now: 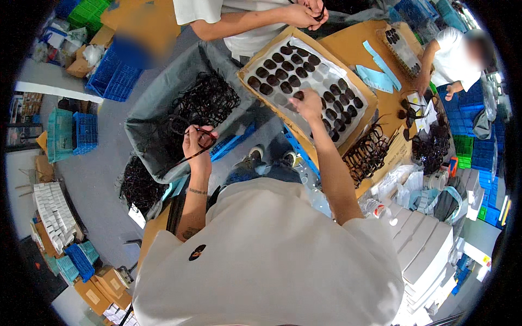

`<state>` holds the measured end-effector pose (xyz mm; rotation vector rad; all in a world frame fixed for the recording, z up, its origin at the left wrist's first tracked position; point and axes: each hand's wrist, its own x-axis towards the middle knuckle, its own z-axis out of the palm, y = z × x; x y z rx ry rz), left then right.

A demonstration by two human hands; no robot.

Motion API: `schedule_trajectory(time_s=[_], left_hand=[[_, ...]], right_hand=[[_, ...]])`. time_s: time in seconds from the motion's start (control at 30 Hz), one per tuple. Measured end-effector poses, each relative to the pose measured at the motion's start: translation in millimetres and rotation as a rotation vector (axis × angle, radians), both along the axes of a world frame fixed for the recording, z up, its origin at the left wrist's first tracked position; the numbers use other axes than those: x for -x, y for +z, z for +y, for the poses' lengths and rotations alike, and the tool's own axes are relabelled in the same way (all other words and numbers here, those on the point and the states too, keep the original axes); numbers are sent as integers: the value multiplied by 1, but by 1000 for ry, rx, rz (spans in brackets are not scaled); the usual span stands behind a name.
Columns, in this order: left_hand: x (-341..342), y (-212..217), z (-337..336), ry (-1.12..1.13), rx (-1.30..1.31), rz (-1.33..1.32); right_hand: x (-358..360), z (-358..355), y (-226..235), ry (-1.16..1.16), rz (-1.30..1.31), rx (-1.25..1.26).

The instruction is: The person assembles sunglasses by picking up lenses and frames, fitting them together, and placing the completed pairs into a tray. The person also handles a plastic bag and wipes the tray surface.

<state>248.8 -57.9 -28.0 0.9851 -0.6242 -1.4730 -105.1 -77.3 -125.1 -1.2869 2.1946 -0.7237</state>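
My left hand is closed around a dark brown eyeglass frame, held beside a grey-lined bin with a heap of dark frames in it. My right hand reaches over a cardboard box where dark oval lenses lie in rows on a pale tray. Between its thumb and fingers is a dark lens, pinched just above the tray. Several spots in the tray's middle look paler, with no dark lens on them.
More eyeglass frames stand in rows right of the box; another dark heap lies beyond. Across from me, a person's hands hold something dark. Another person works at far right. White boxes are stacked at my right.
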Motion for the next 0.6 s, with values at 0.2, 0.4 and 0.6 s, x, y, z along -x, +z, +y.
schedule_trajectory(time_s=[0.2,0.4,0.6], left_hand=[[5,-1,12,-93,-60,-13],[35,1,12,-246,-126,-15],[88,12,14,-417,-4,-79]], right_hand=[[-17,-33,-45,83,-126,-71],[-25,-19,-43,48,5,121],[-27,16,31,-78,214,279]])
